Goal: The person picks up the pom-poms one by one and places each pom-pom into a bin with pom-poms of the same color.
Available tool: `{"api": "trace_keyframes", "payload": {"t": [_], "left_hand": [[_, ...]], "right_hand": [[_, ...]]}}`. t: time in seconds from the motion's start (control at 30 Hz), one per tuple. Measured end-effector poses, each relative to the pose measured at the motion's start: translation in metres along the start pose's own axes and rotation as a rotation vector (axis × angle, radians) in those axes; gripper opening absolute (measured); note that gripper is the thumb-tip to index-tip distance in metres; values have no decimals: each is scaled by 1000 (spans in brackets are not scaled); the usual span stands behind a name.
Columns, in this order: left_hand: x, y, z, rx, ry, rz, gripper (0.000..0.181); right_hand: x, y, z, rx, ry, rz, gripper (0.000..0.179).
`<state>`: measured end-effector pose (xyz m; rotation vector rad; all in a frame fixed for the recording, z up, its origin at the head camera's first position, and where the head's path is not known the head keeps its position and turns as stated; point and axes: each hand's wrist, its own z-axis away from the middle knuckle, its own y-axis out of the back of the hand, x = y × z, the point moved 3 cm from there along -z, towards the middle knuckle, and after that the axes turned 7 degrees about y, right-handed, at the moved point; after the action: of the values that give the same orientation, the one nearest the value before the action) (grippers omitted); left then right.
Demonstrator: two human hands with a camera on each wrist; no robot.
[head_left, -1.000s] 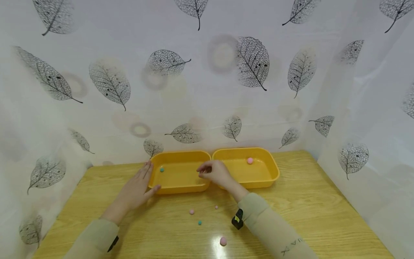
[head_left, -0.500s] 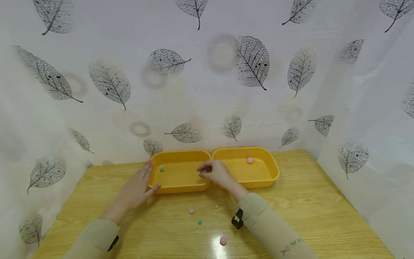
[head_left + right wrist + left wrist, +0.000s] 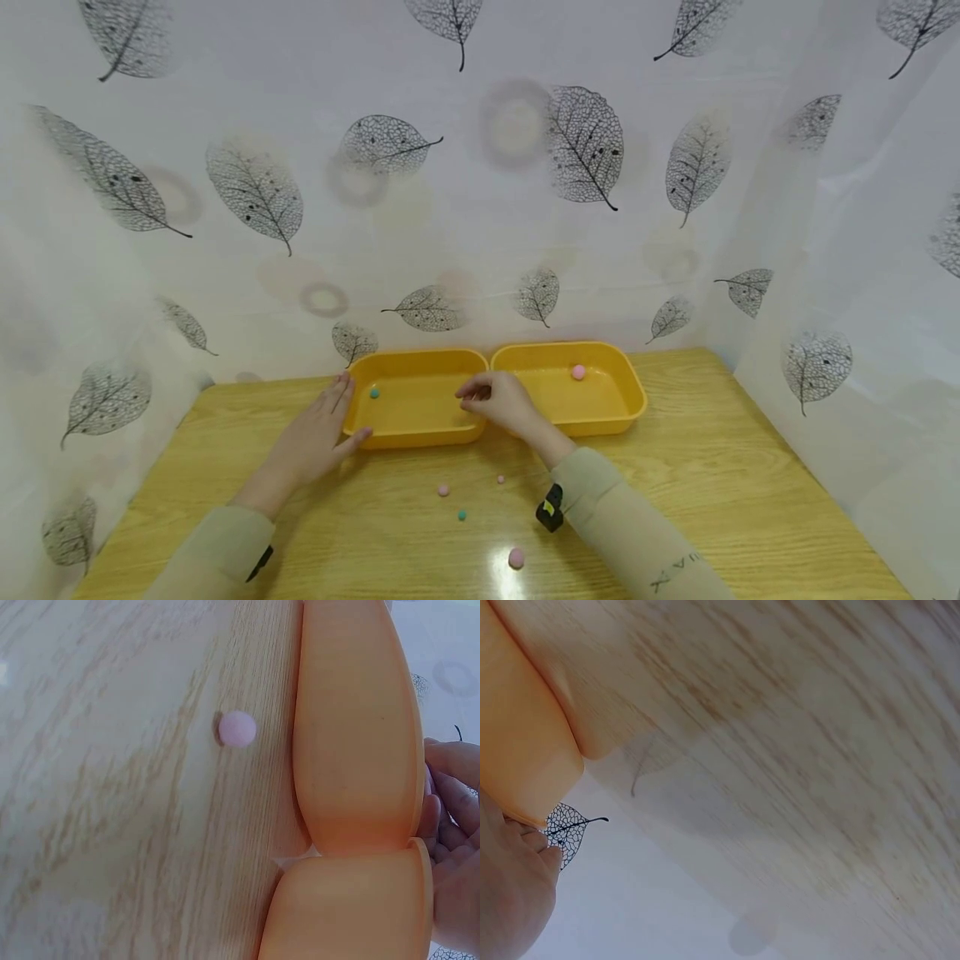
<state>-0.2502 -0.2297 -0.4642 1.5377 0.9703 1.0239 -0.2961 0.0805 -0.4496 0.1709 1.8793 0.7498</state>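
My left hand (image 3: pixel 318 437) lies along the left end of the left yellow tray (image 3: pixel 420 442), fingers straight against its side and thumb at the front corner. My right hand (image 3: pixel 501 402) hangs over that tray's right end, close to where the two trays meet, with fingers bent toward the thumb. In the right wrist view the right fingers (image 3: pixel 450 814) show behind the rim; I cannot tell whether they hold something. A teal ball (image 3: pixel 374 393) sits inside the left tray. Inside the right yellow tray (image 3: pixel 600 427) lies a pink ball (image 3: pixel 578 372).
In front of the trays, a pink ball (image 3: pixel 443 490), a tiny pink ball (image 3: pixel 501 479) and a teal ball (image 3: pixel 462 515) lie on the wood-grain table (image 3: pixel 360 542). A larger pink ball (image 3: pixel 516 558) is nearer me. Behind hangs a leaf-print curtain (image 3: pixel 465 225).
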Motion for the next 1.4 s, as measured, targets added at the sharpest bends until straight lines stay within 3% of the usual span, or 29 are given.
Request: {"api": "trace_keyframes", "payload": {"t": [0.67,0.9,1.4], "left_hand": [[3,2,-3,-8,1,7,88],[2,0,-1,24,-12,16,88],[-1,-3,0,-5,3,15,88]], "right_hand": [[-4,7,5,-7,7,-68,12],[-6,8,7,-31,9,-84,15],[-14,10,15,-71,73,-65,14]]}}
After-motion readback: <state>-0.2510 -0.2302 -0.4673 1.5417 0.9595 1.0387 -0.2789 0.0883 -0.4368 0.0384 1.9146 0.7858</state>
